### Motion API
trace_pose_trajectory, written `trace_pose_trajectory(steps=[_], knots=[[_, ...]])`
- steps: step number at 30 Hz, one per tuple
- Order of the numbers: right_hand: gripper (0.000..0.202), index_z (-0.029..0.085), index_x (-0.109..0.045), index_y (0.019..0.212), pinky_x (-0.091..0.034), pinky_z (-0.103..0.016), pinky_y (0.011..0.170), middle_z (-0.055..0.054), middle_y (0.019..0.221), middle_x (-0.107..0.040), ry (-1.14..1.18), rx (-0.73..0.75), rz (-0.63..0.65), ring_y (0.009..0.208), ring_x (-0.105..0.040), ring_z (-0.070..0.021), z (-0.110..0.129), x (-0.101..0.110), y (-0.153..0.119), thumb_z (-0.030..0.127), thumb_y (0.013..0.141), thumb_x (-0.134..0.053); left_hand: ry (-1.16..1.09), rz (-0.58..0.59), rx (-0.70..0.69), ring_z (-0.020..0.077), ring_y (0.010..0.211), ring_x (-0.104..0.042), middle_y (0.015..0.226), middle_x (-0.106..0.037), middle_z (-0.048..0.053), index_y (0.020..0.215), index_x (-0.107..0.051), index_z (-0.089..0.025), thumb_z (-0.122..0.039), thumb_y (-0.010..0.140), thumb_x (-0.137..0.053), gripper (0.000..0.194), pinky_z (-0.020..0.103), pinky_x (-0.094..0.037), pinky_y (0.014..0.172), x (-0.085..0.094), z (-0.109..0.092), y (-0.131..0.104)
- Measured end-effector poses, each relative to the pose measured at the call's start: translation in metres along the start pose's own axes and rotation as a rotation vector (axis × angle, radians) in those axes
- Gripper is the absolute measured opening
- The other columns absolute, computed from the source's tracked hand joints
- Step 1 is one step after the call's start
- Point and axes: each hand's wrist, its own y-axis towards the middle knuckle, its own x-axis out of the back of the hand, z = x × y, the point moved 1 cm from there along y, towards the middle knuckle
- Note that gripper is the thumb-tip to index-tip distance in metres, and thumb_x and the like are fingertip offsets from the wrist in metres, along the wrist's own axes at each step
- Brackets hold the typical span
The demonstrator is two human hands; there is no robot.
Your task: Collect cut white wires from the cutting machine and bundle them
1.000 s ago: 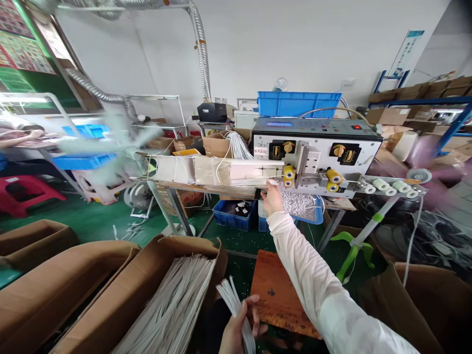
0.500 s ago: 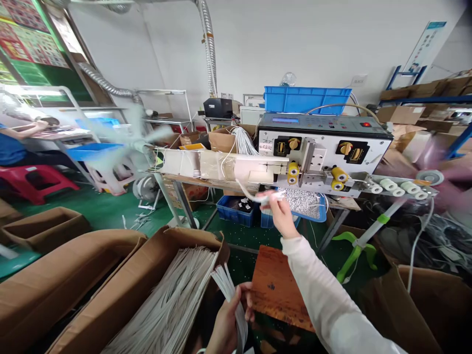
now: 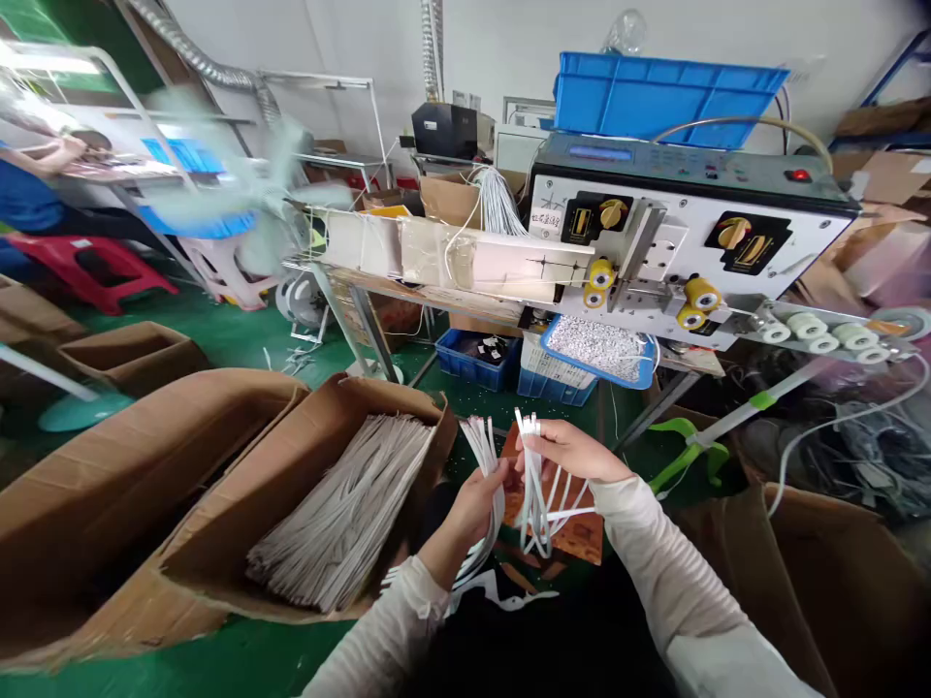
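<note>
My left hand (image 3: 476, 499) is closed round a bundle of white cables (image 3: 481, 441), whose cut ends point up while the lengths hang in a curve below. Close by on the right, my right hand (image 3: 563, 448) grips a second, smaller bunch of white cables (image 3: 534, 514) near its upper ends; these loop down and fan out over a reddish-brown wooden stool (image 3: 582, 538). The two bunches stand side by side, a little apart. To the left, a long cardboard box (image 3: 178, 562) holds many more white cables (image 3: 349, 514) lying lengthwise.
A cable-cutting machine (image 3: 655, 213) with yellow rollers stands on a bench ahead. Below it sits a blue tray of small white bits (image 3: 600, 349). A spinning fan (image 3: 266, 194) is at left, a green-footed stand (image 3: 698, 446) at right. A person in blue (image 3: 29, 204) sits far left.
My right hand has come down from below the machine to beside my left hand, with the white cables in it. My left hand has risen with its bundle. The view has tilted down.
</note>
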Motion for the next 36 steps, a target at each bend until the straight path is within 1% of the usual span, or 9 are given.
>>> trace_pose_trajectory(steps=[6,10,14,18,20,24,26,31,36], knots=[[0.049,0.018,-0.063,0.094,-0.053,-0.027,0.059,-0.006,0.088,-0.073,-0.153,0.007,-0.143,0.066,-0.066,-0.0158,-0.009,0.000,-0.004,0.064,0.095,-0.047,-0.056,0.180,0.150,0.0274,0.085,-0.070,0.091,-0.073,0.014,0.110,-0.067,-0.008,-0.048,0.076,-0.081,0.054,0.038,-0.055,0.078,-0.005,0.015,-0.005],[0.042,0.017,-0.068,0.095,-0.050,-0.031,0.077,-0.005,0.092,-0.071,-0.309,0.115,-0.240,0.080,-0.064,-0.0178,-0.021,-0.001,-0.002,0.053,0.099,-0.047,-0.066,0.256,0.161,0.0184,0.064,-0.065,0.088,-0.072,0.012,0.115,-0.066,-0.010,-0.049,0.081,-0.076,0.052,0.031,-0.052,0.062,-0.012,0.023,-0.010],[0.038,0.018,-0.063,0.118,-0.049,-0.031,0.080,-0.006,0.105,-0.070,-0.081,0.111,-0.248,0.090,-0.063,-0.0187,-0.032,-0.002,-0.003,0.047,0.094,-0.058,-0.101,0.264,0.152,0.0090,0.049,-0.050,0.080,-0.069,0.008,0.112,-0.067,-0.008,-0.045,0.084,-0.074,0.047,0.025,-0.044,0.054,-0.013,0.030,-0.012],[0.062,0.024,-0.042,0.146,-0.050,-0.032,0.084,-0.007,0.117,-0.070,0.104,0.130,-0.225,0.098,-0.065,-0.0189,-0.034,-0.002,-0.005,0.036,0.090,-0.066,-0.137,0.252,0.201,0.0106,0.049,-0.051,0.070,-0.064,0.004,0.106,-0.068,-0.008,-0.044,0.087,-0.071,0.041,0.029,-0.050,0.056,-0.004,0.037,-0.011],[0.061,0.024,-0.045,0.146,-0.051,-0.033,0.086,-0.007,0.117,-0.071,0.099,0.126,-0.215,0.098,-0.065,-0.0194,-0.035,0.000,-0.006,0.034,0.089,-0.066,-0.143,0.253,0.222,0.0132,0.053,-0.056,0.069,-0.063,0.003,0.106,-0.068,-0.009,-0.045,0.086,-0.072,0.041,0.032,-0.054,0.061,0.001,0.041,-0.009],[0.040,0.020,-0.062,0.125,-0.051,-0.035,0.090,-0.008,0.113,-0.073,0.067,0.151,-0.226,0.099,-0.067,-0.0207,-0.037,0.004,-0.004,0.033,0.087,-0.068,-0.120,0.266,0.225,0.0180,0.061,-0.064,0.075,-0.065,0.005,0.108,-0.066,-0.010,-0.050,0.083,-0.074,0.047,0.032,-0.054,0.061,0.001,0.044,-0.008],[0.036,0.020,-0.065,0.120,-0.051,-0.035,0.091,-0.007,0.112,-0.072,0.048,0.154,-0.232,0.101,-0.067,-0.0207,-0.038,0.005,-0.003,0.030,0.086,-0.068,-0.095,0.284,0.197,0.0147,0.054,-0.060,0.075,-0.065,0.004,0.110,-0.065,-0.011,-0.052,0.084,-0.072,0.049,0.028,-0.050,0.055,-0.003,0.042,-0.009],[0.034,0.022,-0.067,0.118,-0.052,-0.034,0.090,-0.005,0.119,-0.069,-0.047,0.142,-0.260,0.100,-0.066,-0.0197,-0.043,0.001,0.000,0.023,0.084,-0.066,-0.073,0.351,0.205,0.0028,0.042,-0.028,0.061,-0.050,-0.005,0.112,-0.065,-0.011,-0.049,0.082,-0.076,0.049,0.019,-0.030,0.045,-0.010,0.040,-0.013],[0.041,0.024,-0.063,0.126,-0.051,-0.034,0.092,-0.006,0.122,-0.068,-0.023,0.155,-0.260,0.105,-0.065,-0.0195,-0.063,-0.009,0.003,0.022,0.085,-0.064,-0.041,0.335,0.277,0.0030,0.043,-0.023,0.054,-0.035,-0.009,0.105,-0.066,-0.010,-0.049,0.076,-0.082,0.052,0.019,-0.021,0.043,-0.009,0.048,-0.014]])
